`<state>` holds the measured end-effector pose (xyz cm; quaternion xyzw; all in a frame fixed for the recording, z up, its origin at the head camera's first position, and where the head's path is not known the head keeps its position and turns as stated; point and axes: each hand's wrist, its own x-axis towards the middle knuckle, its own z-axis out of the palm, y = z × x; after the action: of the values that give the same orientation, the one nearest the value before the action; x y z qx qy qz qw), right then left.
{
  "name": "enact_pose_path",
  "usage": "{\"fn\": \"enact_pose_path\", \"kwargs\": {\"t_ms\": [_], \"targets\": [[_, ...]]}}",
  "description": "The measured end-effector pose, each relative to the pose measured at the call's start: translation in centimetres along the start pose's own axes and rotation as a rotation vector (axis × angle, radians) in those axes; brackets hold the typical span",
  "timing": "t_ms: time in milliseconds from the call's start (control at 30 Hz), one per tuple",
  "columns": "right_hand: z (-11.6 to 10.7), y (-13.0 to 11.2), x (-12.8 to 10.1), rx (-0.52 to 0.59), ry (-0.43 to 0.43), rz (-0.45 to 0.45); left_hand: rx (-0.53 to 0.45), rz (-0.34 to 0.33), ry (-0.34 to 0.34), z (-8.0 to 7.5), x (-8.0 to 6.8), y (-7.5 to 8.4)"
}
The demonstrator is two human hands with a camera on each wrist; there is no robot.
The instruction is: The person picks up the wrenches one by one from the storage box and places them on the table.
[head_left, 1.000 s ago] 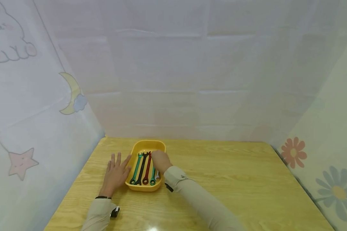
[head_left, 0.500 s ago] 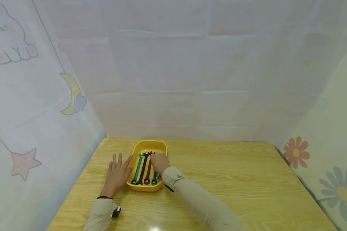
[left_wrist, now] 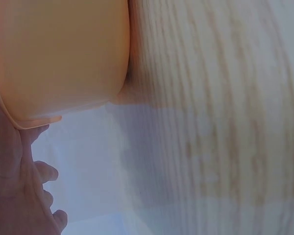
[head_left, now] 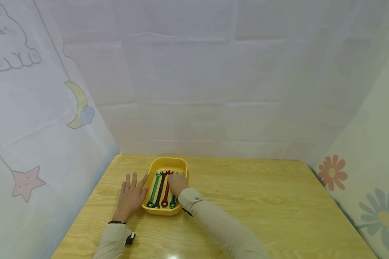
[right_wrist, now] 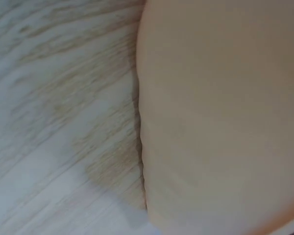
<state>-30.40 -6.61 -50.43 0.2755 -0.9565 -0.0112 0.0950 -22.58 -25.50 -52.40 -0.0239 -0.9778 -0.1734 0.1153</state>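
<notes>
A yellow tray (head_left: pixel 180 163) stands on the wooden table (head_left: pixel 246 201) and holds several wrenches lying lengthwise: a green wrench (head_left: pixel 153 190), a black wrench (head_left: pixel 160 187), a red wrench (head_left: pixel 166 194) and a teal wrench (head_left: pixel 172 203). My left hand (head_left: pixel 131 193) lies flat on the table with fingers spread, its thumb against the tray's left wall (left_wrist: pixel 59 54). My right hand (head_left: pixel 177 183) rests inside the tray over the rightmost wrenches and hides them; its grip is not visible. The right wrist view shows only the tray's outer wall (right_wrist: pixel 220 122).
Pale curtains with printed pictures close in the table at the left (head_left: pixel 35 144), back and right (head_left: pixel 369 180). Bare wood (head_left: pixel 262 187) stretches to the right of the tray. A small dark device (head_left: pixel 129 238) sits at my left cuff.
My right hand has slid a little toward me and to the left inside the tray, and its sleeve now covers the white wrench end seen earlier. The left hand stays put.
</notes>
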Motion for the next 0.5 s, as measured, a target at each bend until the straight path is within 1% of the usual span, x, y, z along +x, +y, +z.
{"fn": "enact_pose_path", "kwargs": {"t_ms": [167, 267, 400, 500], "targets": [[-0.2, -0.4, 0.0, -0.016, -0.026, 0.031, 0.01, 0.002, -0.007, 0.1, 0.0, -0.1], [0.0, -0.6, 0.4, -0.016, -0.054, 0.054, 0.006, -0.003, -0.01, 0.0, -0.1, -0.1], [0.8, -0.8, 1.1, -0.01, -0.084, 0.092, 0.01, -0.007, 0.0, -0.1, -0.1, 0.1], [1.5, -0.9, 1.4, 0.012, -0.101, 0.146, 0.007, -0.002, -0.004, -0.1, 0.0, 0.3]]}}
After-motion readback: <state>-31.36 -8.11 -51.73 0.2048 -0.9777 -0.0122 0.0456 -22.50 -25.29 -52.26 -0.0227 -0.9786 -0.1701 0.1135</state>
